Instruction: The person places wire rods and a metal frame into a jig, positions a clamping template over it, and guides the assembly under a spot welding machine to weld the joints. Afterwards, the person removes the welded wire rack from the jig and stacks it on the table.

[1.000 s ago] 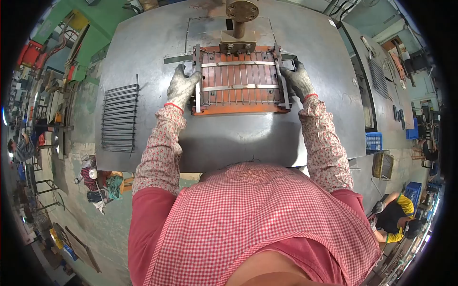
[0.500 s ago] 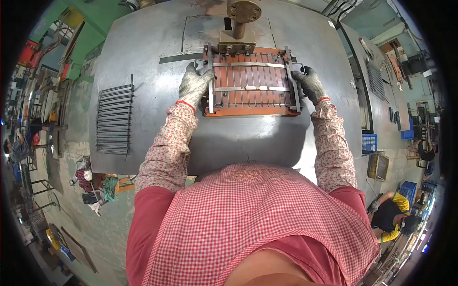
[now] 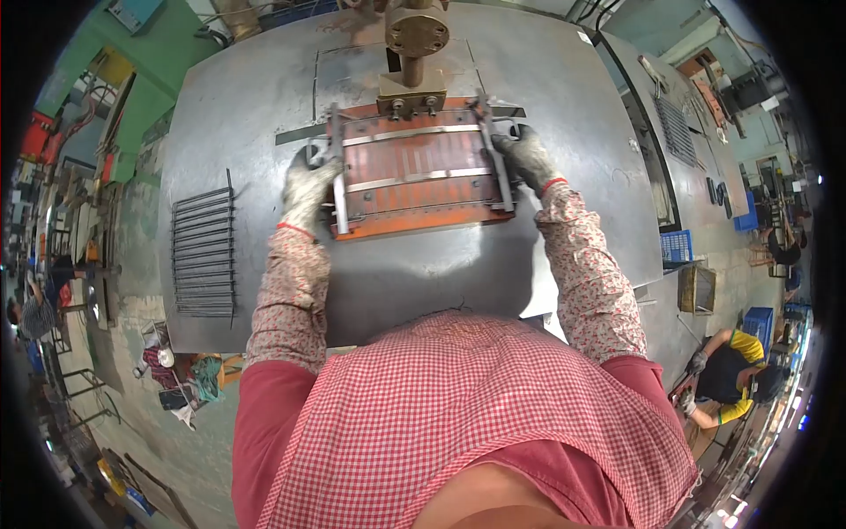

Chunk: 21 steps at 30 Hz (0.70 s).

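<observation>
An orange-red jig plate point(image 3: 423, 216) with metal side bars and two cross strips point(image 3: 414, 179) lies slightly tilted on the steel table point(image 3: 423, 256). Thin rods on it look blurred. Gloved in grey, my left hand point(image 3: 307, 187) is closed on the jig's left handle. My right hand point(image 3: 529, 159), also gloved, is closed round the handle at the right side. Above the jig's back edge sits a brass-coloured machine head point(image 3: 412, 93) with bolts; whether it touches the plate I cannot tell.
A rack of dark wires point(image 3: 204, 256) lies on the table's left part. Another wire grid point(image 3: 674, 130) is on a side table at the right. A co-worker point(image 3: 731, 379) is at the lower right, near a blue crate point(image 3: 676, 247) and a wire basket point(image 3: 697, 290).
The jig, held by both hands, has shifted and turned slightly, its left side now nearer me. The whole view has also shifted. Both hands keep their hold.
</observation>
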### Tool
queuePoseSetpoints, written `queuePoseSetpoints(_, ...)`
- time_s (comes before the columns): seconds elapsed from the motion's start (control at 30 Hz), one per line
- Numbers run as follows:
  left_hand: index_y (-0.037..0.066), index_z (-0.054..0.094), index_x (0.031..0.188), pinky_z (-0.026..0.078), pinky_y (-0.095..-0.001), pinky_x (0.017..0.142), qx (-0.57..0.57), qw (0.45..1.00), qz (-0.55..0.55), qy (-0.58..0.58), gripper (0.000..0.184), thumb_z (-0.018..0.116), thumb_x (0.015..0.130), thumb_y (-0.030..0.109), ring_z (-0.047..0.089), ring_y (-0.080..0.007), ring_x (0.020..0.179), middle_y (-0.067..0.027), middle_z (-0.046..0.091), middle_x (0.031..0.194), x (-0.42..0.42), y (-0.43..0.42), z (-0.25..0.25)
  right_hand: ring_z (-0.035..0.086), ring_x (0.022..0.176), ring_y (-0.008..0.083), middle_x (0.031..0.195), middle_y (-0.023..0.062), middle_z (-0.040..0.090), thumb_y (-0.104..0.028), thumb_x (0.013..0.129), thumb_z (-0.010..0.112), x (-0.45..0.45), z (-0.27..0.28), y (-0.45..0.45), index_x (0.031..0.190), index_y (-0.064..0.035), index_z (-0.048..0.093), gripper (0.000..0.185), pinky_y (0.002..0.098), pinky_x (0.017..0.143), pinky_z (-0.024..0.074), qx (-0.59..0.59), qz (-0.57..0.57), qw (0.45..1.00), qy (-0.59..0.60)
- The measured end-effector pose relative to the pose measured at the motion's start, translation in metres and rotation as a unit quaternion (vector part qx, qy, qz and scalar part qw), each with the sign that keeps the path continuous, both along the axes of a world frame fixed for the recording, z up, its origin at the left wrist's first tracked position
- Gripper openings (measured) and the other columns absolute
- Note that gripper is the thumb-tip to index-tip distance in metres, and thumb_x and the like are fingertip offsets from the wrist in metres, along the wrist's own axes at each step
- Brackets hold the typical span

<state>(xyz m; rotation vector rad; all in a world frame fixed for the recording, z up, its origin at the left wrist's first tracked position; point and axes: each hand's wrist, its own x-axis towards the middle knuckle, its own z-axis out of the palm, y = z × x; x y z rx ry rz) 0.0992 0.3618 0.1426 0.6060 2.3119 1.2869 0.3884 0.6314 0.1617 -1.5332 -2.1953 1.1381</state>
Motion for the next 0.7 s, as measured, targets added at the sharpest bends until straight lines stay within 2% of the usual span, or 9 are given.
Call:
queuePoseSetpoints(0.03, -0.002, 0.054, 0.122, 0.054, -0.0353, 0.076, 0.017, 0.998, 0.004, -0.059, 0.066, 0.076, 0.071, 0.033, 0.066, -0.0255, 0.089, -0.0159, 0.066, 0.104, -0.006, -0.012, 0.011, 0.061, 0.107, 0.0348, 0.114, 0.0276, 0.061, -0.043, 0.081, 0.069, -0.013, -0.001, -0.014, 0.125, 0.0094, 0.049, 0.071, 0.0395, 0.091, 0.0476, 0.049, 0.022, 0.998, -0.012)
queuePoseSetpoints(0.07, -0.002, 0.055, 0.122, 0.053, -0.0351, 0.079, 0.035, 0.992, 0.01, -0.118, 0.065, 0.076, 0.071, 0.033, 0.066, -0.0249, 0.091, -0.0156, 0.066, 0.105, -0.011, -0.024, 0.023, 0.06, 0.109, 0.0362, 0.115, 0.029, 0.06, -0.045, 0.081, 0.069, -0.027, 0.007, -0.031, 0.125, 0.0101, 0.048, 0.074, 0.0405, 0.092, 0.0471, 0.066, 0.042, 0.996, -0.052)
queuePoseSetpoints(0.13, 0.002, 0.059, 0.12, 0.05, -0.0344, 0.086, -0.033, 0.999, 0.02, -0.015, 0.06, 0.075, 0.071, 0.034, 0.066, -0.0253, 0.091, -0.0135, 0.068, 0.105, -0.033, -0.038, 0.01, 0.059, 0.11, 0.0374, 0.116, 0.0297, 0.06, -0.047, 0.08, 0.069, -0.037, 0.002, -0.036, 0.125, 0.0107, 0.048, 0.076, 0.0417, 0.094, 0.0462, 0.058, 0.046, 0.996, -0.039)
queuePoseSetpoints(0.23, 0.004, 0.059, 0.12, 0.049, -0.0348, 0.087, -0.057, 0.998, 0.026, -0.03, 0.061, 0.073, 0.07, 0.036, 0.066, -0.0253, 0.091, -0.0128, 0.068, 0.103, -0.024, -0.035, 0.025, 0.059, 0.11, 0.0364, 0.115, 0.0291, 0.06, -0.045, 0.079, 0.07, -0.033, 0.005, -0.037, 0.125, 0.012, 0.047, 0.077, 0.041, 0.094, 0.0458, 0.03, 0.054, 0.998, -0.008)
queuePoseSetpoints(0.33, 0.004, 0.059, 0.12, 0.05, -0.0348, 0.085, -0.069, 0.997, 0.039, 0.0, 0.062, 0.073, 0.07, 0.038, 0.066, -0.0246, 0.09, -0.0128, 0.069, 0.1, -0.016, -0.035, 0.034, 0.061, 0.107, 0.0344, 0.113, 0.0278, 0.061, -0.044, 0.079, 0.071, -0.032, 0.003, -0.035, 0.126, 0.0123, 0.046, 0.077, 0.0397, 0.092, 0.047, 0.036, 0.058, 0.998, -0.016)
queuePoseSetpoints(0.5, 0.004, 0.061, 0.114, 0.053, -0.0352, 0.073, -0.014, 0.991, 0.022, -0.132, 0.053, 0.072, 0.072, 0.033, 0.067, -0.021, 0.077, -0.0106, 0.069, 0.089, -0.001, -0.033, 0.058, 0.064, 0.099, 0.031, 0.109, 0.0258, 0.063, -0.043, 0.078, 0.071, -0.031, 0.011, -0.035, 0.126, 0.0123, 0.046, 0.077, 0.0384, 0.085, 0.0499, 0.012, 0.062, 0.998, -0.002)
queuePoseSetpoints(0.6, 0.003, 0.061, 0.111, 0.053, -0.036, 0.069, -0.033, 0.996, 0.034, -0.07, 0.049, 0.073, 0.073, 0.031, 0.066, -0.0204, 0.072, -0.011, 0.068, 0.085, -0.005, -0.036, 0.051, 0.064, 0.095, 0.0294, 0.109, 0.0253, 0.063, -0.043, 0.078, 0.071, -0.027, 0.037, -0.049, 0.127, 0.0109, 0.045, 0.078, 0.0381, 0.082, 0.0509, -0.057, 0.053, 0.997, 0.016)
queuePoseSetpoints(0.67, 0.003, 0.06, 0.111, 0.053, -0.036, 0.071, -0.019, 0.992, 0.043, -0.12, 0.05, 0.074, 0.073, 0.032, 0.065, -0.0209, 0.073, -0.0117, 0.068, 0.087, 0.018, -0.046, 0.06, 0.064, 0.097, 0.03, 0.108, 0.0248, 0.063, -0.043, 0.077, 0.072, -0.013, 0.028, -0.049, 0.129, 0.009, 0.045, 0.078, 0.0384, 0.084, 0.0502, -0.006, 0.053, 0.998, -0.036)
queuePoseSetpoints(0.7, 0.004, 0.061, 0.11, 0.052, -0.0354, 0.071, -0.036, 0.998, 0.041, -0.042, 0.051, 0.074, 0.073, 0.035, 0.064, -0.0214, 0.077, -0.0117, 0.068, 0.089, 0.024, -0.054, 0.042, 0.064, 0.098, 0.0315, 0.107, 0.0239, 0.064, -0.043, 0.075, 0.073, -0.002, 0.022, -0.057, 0.132, 0.0079, 0.042, 0.083, 0.0394, 0.086, 0.0498, 0.037, 0.046, 0.998, -0.025)
